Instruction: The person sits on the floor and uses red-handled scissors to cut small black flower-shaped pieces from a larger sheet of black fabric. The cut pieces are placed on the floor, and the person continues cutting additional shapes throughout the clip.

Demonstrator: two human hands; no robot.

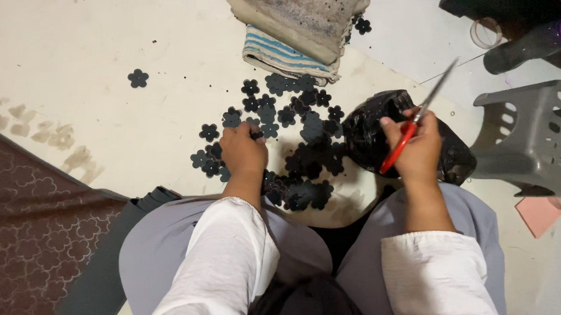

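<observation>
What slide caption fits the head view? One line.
Left hand picks a dark flower cutout off the floor; right hand holds red-handled scissors.

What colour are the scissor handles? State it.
Red; the scissors show best in the head view, held in the right hand.

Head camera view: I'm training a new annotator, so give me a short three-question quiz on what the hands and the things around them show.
1. True or false: the right hand holds red-handled scissors with the blades pointing up and away.
2. What does the left hand touch? A) the grey plastic basket B) the dark flower-shaped cutouts on the floor C) the folded striped cloth
3. Fill in: just beyond the right hand lies a crumpled ____ plastic bag.

Key: 1 true; 2 B; 3 black.
</observation>
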